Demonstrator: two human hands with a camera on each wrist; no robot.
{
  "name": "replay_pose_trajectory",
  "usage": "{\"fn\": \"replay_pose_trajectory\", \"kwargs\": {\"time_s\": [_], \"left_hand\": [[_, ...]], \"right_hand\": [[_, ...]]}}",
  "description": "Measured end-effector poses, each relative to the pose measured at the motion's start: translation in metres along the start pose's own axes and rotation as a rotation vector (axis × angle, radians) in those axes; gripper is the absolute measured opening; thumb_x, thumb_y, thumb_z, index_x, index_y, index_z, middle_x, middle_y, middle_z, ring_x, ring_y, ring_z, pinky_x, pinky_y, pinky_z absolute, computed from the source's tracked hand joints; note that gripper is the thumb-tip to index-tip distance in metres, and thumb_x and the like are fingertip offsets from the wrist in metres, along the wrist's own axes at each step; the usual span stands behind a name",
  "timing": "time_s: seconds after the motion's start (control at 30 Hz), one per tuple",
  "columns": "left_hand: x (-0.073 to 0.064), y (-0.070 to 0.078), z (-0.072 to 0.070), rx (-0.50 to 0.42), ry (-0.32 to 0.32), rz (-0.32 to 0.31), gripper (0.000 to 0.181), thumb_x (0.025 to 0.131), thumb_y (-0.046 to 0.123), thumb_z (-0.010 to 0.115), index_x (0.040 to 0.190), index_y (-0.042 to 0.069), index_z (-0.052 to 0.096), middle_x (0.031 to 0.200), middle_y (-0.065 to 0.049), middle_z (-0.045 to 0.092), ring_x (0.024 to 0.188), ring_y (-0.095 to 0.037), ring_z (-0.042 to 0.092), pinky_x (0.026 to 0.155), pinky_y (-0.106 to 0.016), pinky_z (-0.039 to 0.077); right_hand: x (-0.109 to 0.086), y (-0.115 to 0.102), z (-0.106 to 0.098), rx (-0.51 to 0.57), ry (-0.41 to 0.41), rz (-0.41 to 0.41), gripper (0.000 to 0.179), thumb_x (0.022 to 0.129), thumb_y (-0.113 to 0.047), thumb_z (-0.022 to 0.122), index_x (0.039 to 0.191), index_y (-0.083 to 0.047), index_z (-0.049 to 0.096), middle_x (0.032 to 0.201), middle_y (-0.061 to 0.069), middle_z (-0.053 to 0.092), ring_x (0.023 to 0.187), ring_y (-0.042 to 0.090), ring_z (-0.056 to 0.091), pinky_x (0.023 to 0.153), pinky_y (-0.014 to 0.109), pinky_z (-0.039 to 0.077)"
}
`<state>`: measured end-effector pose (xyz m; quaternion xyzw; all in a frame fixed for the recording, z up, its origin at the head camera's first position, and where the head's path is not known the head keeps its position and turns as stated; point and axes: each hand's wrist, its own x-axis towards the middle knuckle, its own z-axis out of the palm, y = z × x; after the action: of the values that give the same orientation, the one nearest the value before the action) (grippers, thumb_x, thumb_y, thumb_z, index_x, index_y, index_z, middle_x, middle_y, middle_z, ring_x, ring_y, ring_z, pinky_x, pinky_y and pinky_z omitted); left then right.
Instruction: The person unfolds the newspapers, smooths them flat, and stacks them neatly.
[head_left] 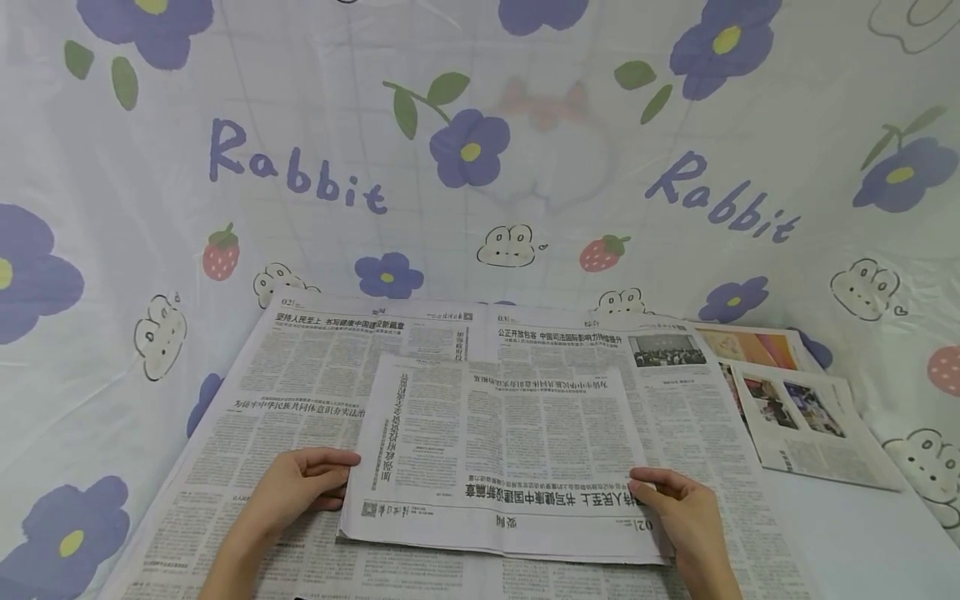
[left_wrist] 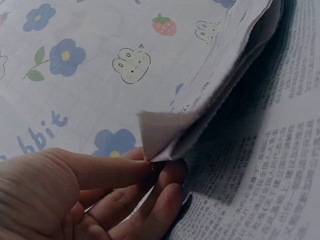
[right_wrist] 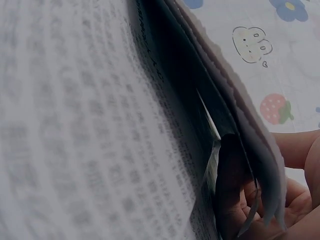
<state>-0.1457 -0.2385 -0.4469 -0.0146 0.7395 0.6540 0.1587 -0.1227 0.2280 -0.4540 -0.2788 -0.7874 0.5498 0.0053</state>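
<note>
A folded newspaper (head_left: 502, 450), its print upside down in the head view, lies over a wide spread-out newspaper (head_left: 277, 375). At its left edge my left hand (head_left: 300, 487) pinches the layers between thumb and fingers; in the left wrist view a corner of the folded newspaper (left_wrist: 167, 132) sticks up by the thumb. My right hand (head_left: 686, 508) grips the right edge near the lower corner. In the right wrist view the layered edges of the folded newspaper (right_wrist: 250, 120) pass between the thumb and the fingers (right_wrist: 232, 185), and part of that hand is hidden behind them.
Other printed sheets with colour photos (head_left: 810, 417) lie at the right. A white sheet with purple flowers, rabbits and strawberries (head_left: 420, 208) rises behind and at the sides. White table surface (head_left: 847, 533) shows at the lower right.
</note>
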Motion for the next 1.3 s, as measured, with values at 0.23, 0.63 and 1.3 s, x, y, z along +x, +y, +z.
{"fn": "replay_pose_trajectory", "kwargs": {"time_s": [0.23, 0.63, 1.3], "left_hand": [[0.0012, -0.0007, 0.0000, 0.004, -0.002, 0.006, 0.032, 0.092, 0.006, 0.069, 0.119, -0.009, 0.065, 0.104, -0.019, 0.070, 0.088, -0.026, 0.069, 0.071, -0.035, 0.057], [0.0004, 0.0006, 0.0019, 0.087, 0.018, 0.055, 0.039, 0.079, 0.011, 0.082, 0.113, -0.004, 0.070, 0.095, -0.015, 0.072, 0.083, -0.025, 0.069, 0.069, -0.032, 0.056], [0.0021, 0.0021, 0.0066, 0.200, 0.028, 0.124, 0.021, 0.084, 0.009, 0.075, 0.105, 0.005, 0.077, 0.099, -0.006, 0.073, 0.083, -0.018, 0.064, 0.070, -0.024, 0.050]], "right_hand": [[-0.0008, 0.0011, -0.0010, 0.010, -0.012, -0.003, 0.028, 0.084, -0.011, 0.079, 0.108, 0.001, 0.072, 0.087, 0.003, 0.070, 0.073, 0.019, 0.064, 0.059, 0.027, 0.050], [-0.0008, 0.0008, -0.0006, -0.003, -0.013, -0.005, 0.026, 0.085, -0.011, 0.078, 0.108, 0.000, 0.073, 0.088, 0.004, 0.070, 0.073, 0.020, 0.063, 0.060, 0.028, 0.050], [-0.0010, 0.0016, -0.0016, -0.005, -0.021, -0.009, 0.026, 0.084, -0.012, 0.079, 0.106, 0.000, 0.074, 0.086, 0.003, 0.069, 0.073, 0.020, 0.063, 0.060, 0.029, 0.050]]}}
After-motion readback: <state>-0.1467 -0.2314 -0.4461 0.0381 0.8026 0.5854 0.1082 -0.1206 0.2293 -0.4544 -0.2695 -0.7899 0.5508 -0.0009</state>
